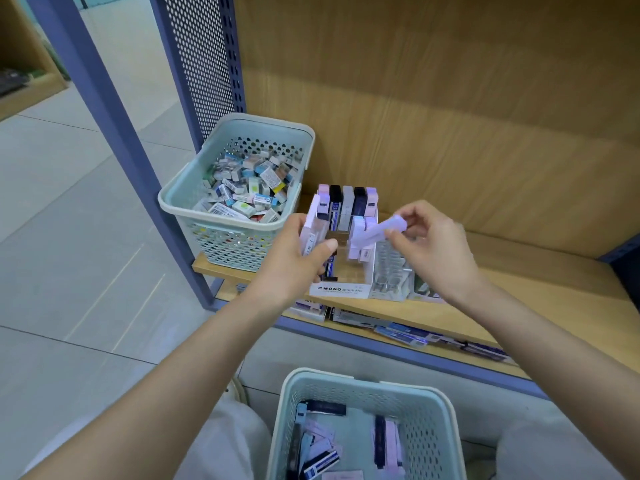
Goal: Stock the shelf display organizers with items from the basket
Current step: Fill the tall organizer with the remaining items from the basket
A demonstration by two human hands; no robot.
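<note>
A white display organizer (341, 289) labelled MONO stands on the wooden shelf (540, 289), with slim lead cases upright in its back row (347, 202). My left hand (298, 258) grips a few pale cases (313, 223) at the organizer's left side. My right hand (433, 244) pinches a lilac case (377, 232), tilted over the organizer's right front slots. A pale green basket (446, 420) in front of me holds several dark and lilac cases (388, 441).
A second pale green basket (180, 199) full of small boxed erasers stands at the shelf's left end, beside the blue perforated upright (204, 64). A clear organizer (391, 271) stands right of the white one. More packs (408, 332) lie on the shelf below.
</note>
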